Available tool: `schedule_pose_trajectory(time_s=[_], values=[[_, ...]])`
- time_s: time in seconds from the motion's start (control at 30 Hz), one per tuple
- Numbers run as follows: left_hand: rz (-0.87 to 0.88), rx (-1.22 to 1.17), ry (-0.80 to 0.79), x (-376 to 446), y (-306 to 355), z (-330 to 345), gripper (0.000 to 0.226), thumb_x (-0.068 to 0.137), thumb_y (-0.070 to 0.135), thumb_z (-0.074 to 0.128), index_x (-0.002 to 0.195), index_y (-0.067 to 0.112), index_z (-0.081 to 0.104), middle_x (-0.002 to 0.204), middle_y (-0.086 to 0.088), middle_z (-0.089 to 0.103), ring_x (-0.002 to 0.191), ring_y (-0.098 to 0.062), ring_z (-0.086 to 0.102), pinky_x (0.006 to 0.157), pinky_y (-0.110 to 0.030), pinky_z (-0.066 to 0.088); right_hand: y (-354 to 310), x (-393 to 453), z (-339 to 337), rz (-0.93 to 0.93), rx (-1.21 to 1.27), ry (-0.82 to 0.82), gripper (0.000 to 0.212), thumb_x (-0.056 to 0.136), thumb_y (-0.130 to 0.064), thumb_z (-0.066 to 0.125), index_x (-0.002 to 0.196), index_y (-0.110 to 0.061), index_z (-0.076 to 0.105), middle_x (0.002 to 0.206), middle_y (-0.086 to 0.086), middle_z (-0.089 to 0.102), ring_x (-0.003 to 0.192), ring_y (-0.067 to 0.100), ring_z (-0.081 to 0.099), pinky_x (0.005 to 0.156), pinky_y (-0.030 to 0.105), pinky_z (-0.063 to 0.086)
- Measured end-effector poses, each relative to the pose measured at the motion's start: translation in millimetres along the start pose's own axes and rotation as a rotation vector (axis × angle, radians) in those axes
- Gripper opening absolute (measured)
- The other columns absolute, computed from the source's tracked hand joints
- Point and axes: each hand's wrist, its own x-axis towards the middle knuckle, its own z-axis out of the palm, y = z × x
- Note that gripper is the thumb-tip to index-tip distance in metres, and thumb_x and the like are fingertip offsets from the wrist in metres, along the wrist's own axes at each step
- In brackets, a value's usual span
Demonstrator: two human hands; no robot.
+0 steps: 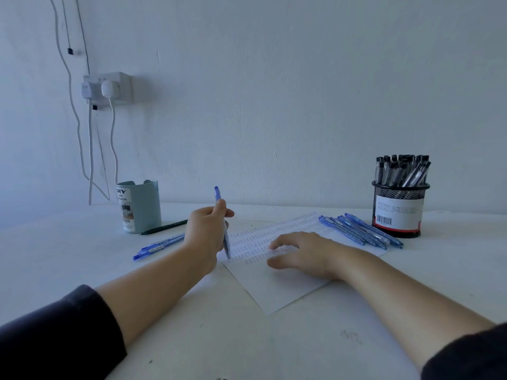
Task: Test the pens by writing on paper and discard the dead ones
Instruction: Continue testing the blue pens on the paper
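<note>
One blue pen [222, 223] is held in the left hand [207, 231], whose fingers are curled round its middle; the pen stands nearly upright, and its lower end is at the left edge of the paper [274, 281], though I cannot tell if the tip touches. The sheet lies turned on the white table [247, 344] and carries several rows of small blue marks. The right hand [300, 255] lies flat on the paper with the fingers spread and relaxed, holding nothing. Two more blue pens [160, 246] lie together on the table to the left of the left hand. A row of blue pens [359, 231] lies side by side at the far right corner of the paper, just beside a black mesh holder [398, 212] full of dark-capped pens. A pale green cup [139, 205] stands at the far left near the wall, with a dark pen [164, 227] lying at its foot. On the wall above it is a socket [108, 87] with white plugs and hanging cables.
</note>
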Motion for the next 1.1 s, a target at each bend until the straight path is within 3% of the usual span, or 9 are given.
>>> schedule_pose_trajectory(time_s=[0.1, 0.2, 0.3, 0.4, 0.53, 0.6, 0.73, 0.9, 1.1], values=[[-0.011, -0.065, -0.016, -2.7, 2.1, 4.0, 0.025, 0.1, 0.026, 0.048, 0.106, 0.003, 0.053, 0.064, -0.007, 0.052, 0.044, -0.014, 0.046, 0.046, -0.025, 0.04, -2.4, 2.7, 0.4, -0.057, 0.064, 0.084, 0.055, 0.063, -0.081, 0.045, 0.102, -0.045, 0.057, 0.132, -0.009, 0.052, 0.126, 0.018, 0.045, 0.108, 0.042, 0.032], [-0.022, -0.159, -0.032, -7.3, 5.4, 12.5, 0.024, 0.099, 0.019, 0.05, 0.119, 0.007, 0.045, 0.074, -0.011, 0.061, 0.047, -0.014, 0.059, 0.046, -0.023, 0.049, -8.6, 3.2, -2.0, -0.158, 0.207, 0.167, 0.03, 0.09, -0.057, 0.046, 0.091, -0.031, 0.06, 0.101, -0.009, 0.063, 0.097, 0.013, 0.056, 0.087, 0.03, 0.043], [-0.028, -0.218, -0.078, -11.1, 9.0, 22.3, 0.021, 0.099, 0.015, 0.048, 0.119, 0.008, 0.043, 0.076, -0.013, 0.064, 0.052, -0.016, 0.063, 0.049, -0.025, 0.052, -11.2, 3.2, -3.5, -0.195, 0.211, 0.278, 0.011, 0.094, -0.034, 0.055, 0.09, -0.025, 0.061, 0.083, -0.003, 0.065, 0.076, 0.011, 0.057, 0.067, 0.024, 0.042], [0.001, -0.161, -0.166, -10.9, 9.8, 25.6, 0.022, 0.099, 0.017, 0.048, 0.119, 0.009, 0.044, 0.08, -0.011, 0.065, 0.057, -0.018, 0.063, 0.05, -0.026, 0.05, -5.2, 4.3, -7.6, -0.135, 0.13, 0.39, 0.008, 0.093, -0.025, 0.058, 0.088, -0.024, 0.064, 0.076, -0.007, 0.06, 0.083, 0.018, 0.06, 0.076, 0.03, 0.047], [0.237, 0.313, -0.153, -2.1, -0.7, 16.7, 0.031, 0.097, 0.023, 0.05, 0.126, 0.022, 0.039, 0.094, -0.004, 0.062, 0.068, -0.019, 0.06, 0.062, -0.031, 0.047, 16.3, 1.5, -23.3, 0.142, -0.169, 0.635, 0.017, 0.093, -0.021, 0.049, 0.098, -0.021, 0.066, 0.094, -0.004, 0.064, 0.103, 0.024, 0.055, 0.086, 0.034, 0.036], [0.374, 0.571, -0.157, 1.0, -6.3, 14.2, 0.024, 0.094, 0.022, 0.05, 0.116, 0.027, 0.043, 0.089, 0.005, 0.06, 0.072, -0.019, 0.06, 0.062, -0.031, 0.048, 32.3, -2.7, -31.6, 0.341, -0.329, 0.697, 0.019, 0.093, -0.018, 0.048, 0.102, -0.021, 0.064, 0.105, 0.002, 0.064, 0.108, 0.026, 0.051, 0.082, 0.034, 0.03], [0.458, 0.817, -0.224, 2.4, -12.8, 16.7, 0.011, 0.09, 0.018, 0.051, 0.086, 0.025, 0.059, 0.088, 0.008, 0.063, 0.075, -0.017, 0.059, 0.069, -0.031, 0.05, 55.4, -11.3, -39.2, 0.616, -0.286, 0.682, 0.02, 0.09, -0.012, 0.048, 0.108, -0.016, 0.056, 0.113, 0.008, 0.061, 0.114, 0.028, 0.05, 0.091, 0.034, 0.033], [0.482, 0.855, -0.248, 6.0, -15.9, 17.8, 0.019, 0.089, 0.015, 0.051, 0.074, 0.024, 0.06, 0.078, 0.01, 0.06, 0.069, -0.011, 0.053, 0.069, -0.027, 0.047, 59.9, -14.3, -36.2, 0.646, -0.275, 0.66, 0.011, 0.089, -0.01, 0.048, 0.094, -0.019, 0.046, 0.109, 0.008, 0.059, 0.113, 0.029, 0.048, 0.091, 0.034, 0.033], [0.462, 0.797, -0.24, 7.9, -18.1, 16.1, 0.022, 0.088, 0.013, 0.052, 0.07, 0.024, 0.06, 0.068, 0.013, 0.058, 0.067, -0.011, 0.054, 0.059, -0.023, 0.043, 52.0, -13.9, -35.9, 0.619, -0.355, 0.631, 0.022, 0.093, -0.019, 0.045, 0.112, -0.016, 0.054, 0.119, 0.006, 0.055, 0.118, 0.029, 0.043, 0.093, 0.035, 0.033]])
